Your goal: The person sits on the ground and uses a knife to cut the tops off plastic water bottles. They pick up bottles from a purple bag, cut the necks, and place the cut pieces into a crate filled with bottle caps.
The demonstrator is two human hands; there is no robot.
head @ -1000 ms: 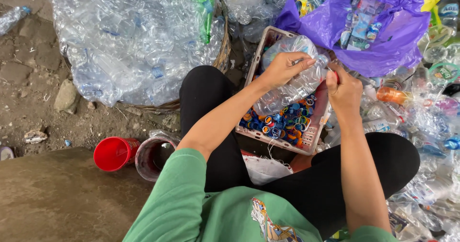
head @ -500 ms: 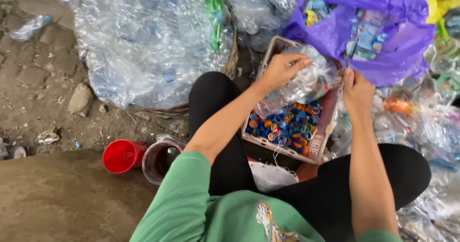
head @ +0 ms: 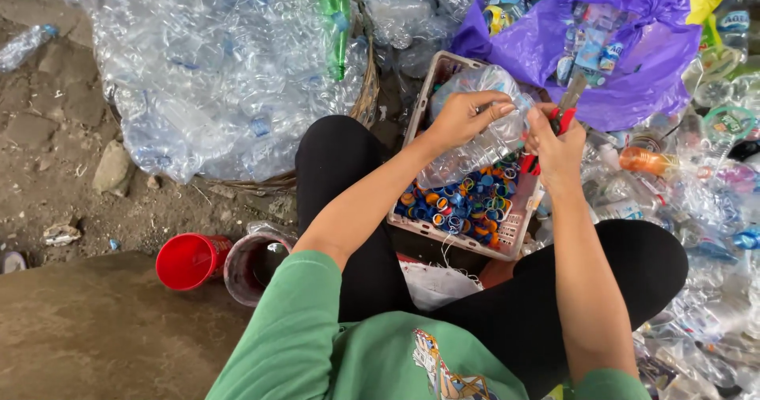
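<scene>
Left hand (head: 467,117) up over the crate, fingers curled around the top of a clear plastic bottle (head: 475,143), holding it above the pale plastic crate (head: 514,238) that sits between the knees. Right hand (head: 554,143) is clamped on a red-handled cutting tool (head: 564,117), blade end pointing up towards the purple bag (head: 554,44), right beside the bottle's neck end. That bottle looks featherlight and thin-walled, crinkled and dented already, so it should give under any squeeze; the firmer neck and shoulder seem the sensible place to grip, since the smooth sides could slip or buckle. It's see-through with a bluish tint, no label I can make out. Below it, the crate floor is littered with blue, orange and yellow caps and rings (head: 467,202). A heap of crushed clear bottles (head: 214,75) fills a woven basket to the left, with a red cup (head: 190,260) on the ground nearby.
</scene>
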